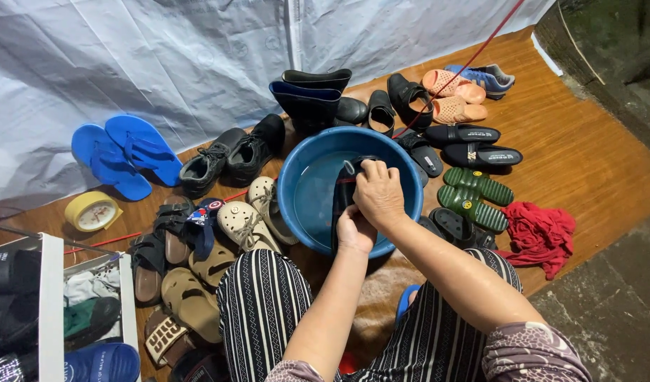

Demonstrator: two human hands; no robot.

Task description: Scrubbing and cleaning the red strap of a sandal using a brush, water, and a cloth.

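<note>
We see our left hand and right hand gripping a black shoe, in the blue tub, shoes all around on the floor

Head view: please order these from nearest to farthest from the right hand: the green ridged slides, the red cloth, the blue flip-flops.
From the right hand:
1. Green ridged slides, just to its right.
2. Red cloth, farther right on the wooden floor.
3. Blue flip-flops, far left by the white sheet.
</note>
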